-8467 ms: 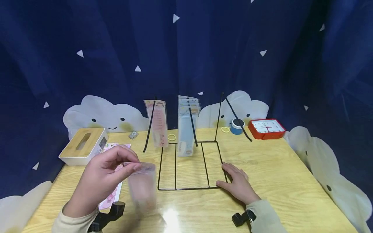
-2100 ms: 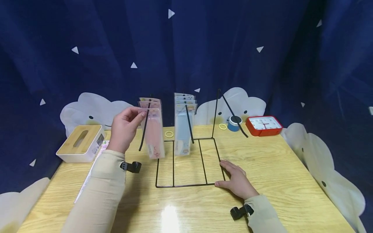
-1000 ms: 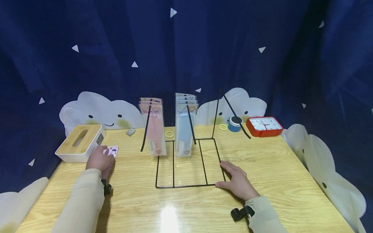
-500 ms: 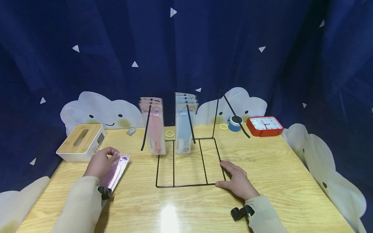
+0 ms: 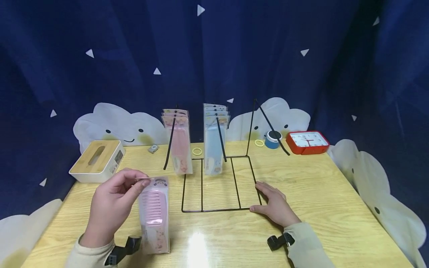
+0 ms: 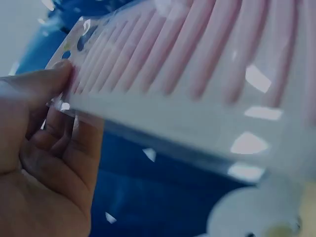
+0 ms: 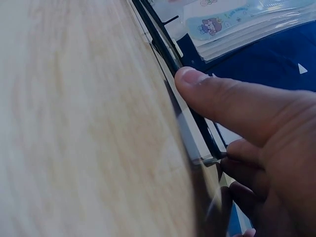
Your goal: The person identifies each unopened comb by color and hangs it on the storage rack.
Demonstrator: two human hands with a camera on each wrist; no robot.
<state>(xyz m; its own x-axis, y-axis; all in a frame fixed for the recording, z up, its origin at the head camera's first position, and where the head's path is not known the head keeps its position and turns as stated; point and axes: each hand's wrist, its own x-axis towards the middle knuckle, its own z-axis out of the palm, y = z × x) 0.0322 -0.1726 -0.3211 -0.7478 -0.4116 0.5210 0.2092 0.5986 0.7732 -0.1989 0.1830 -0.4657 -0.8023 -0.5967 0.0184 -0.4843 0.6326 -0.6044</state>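
My left hand (image 5: 112,204) pinches the top edge of a clear-packed pink comb (image 5: 154,216) between thumb and fingers. The comb hangs upright above the table at front left; its teeth fill the left wrist view. My right hand (image 5: 276,208) rests at the front right corner of a black wire display rack (image 5: 221,210), thumb at the front bar and fingers extended along the side bar. Several packed pink combs (image 5: 181,149) hang on the rack's left hook, and several packed blue combs (image 5: 213,149) on the middle hook. The right hook (image 5: 273,130) carries nothing.
A wood-topped tissue box (image 5: 97,160) stands at the left, with a small grey clip-like item (image 5: 153,149) nearby. Behind the rack lie two yellow rings, one (image 5: 197,148) at the left, a blue round jar (image 5: 272,143) and a red clock (image 5: 307,143). A dark curtain backs the table.
A pink comb went onto the left hook. My left hand then went back to the table by the tissue box, took another packed comb and lifted it rightward. The right hand stayed put.
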